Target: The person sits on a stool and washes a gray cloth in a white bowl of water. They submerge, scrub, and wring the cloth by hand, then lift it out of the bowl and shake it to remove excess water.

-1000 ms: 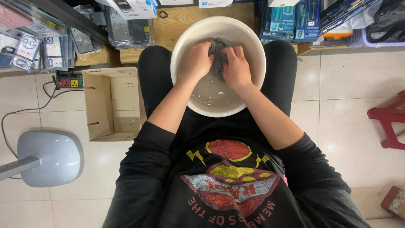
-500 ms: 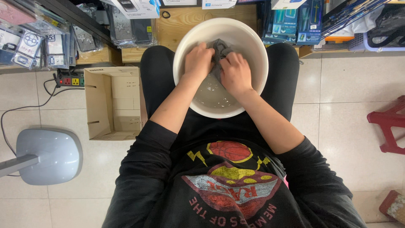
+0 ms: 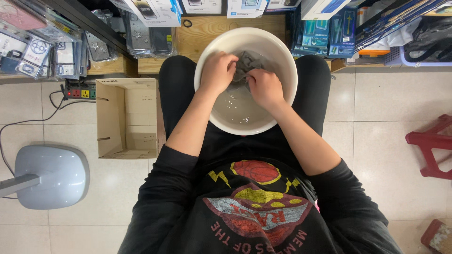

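Scrubbing under way, not finished: left hand [image 3: 217, 71] and right hand [image 3: 264, 88] both clenched on grey cloth [image 3: 248, 62], wet and bunched, over shallow water in white basin [image 3: 282, 110].

Grey cloth [image 3: 248, 63], white basin [image 3: 282, 56], red stool [image 3: 431, 141]

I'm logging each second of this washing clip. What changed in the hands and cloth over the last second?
Little changed. Both hands stayed in the white basin gripping the grey cloth. The left hand shifted slightly to the left side of the cloth, and the right hand drew back a little toward the body, so the cloth now shows between them. Nothing was let go. The basin on the lap and the cardboard box kept their places.
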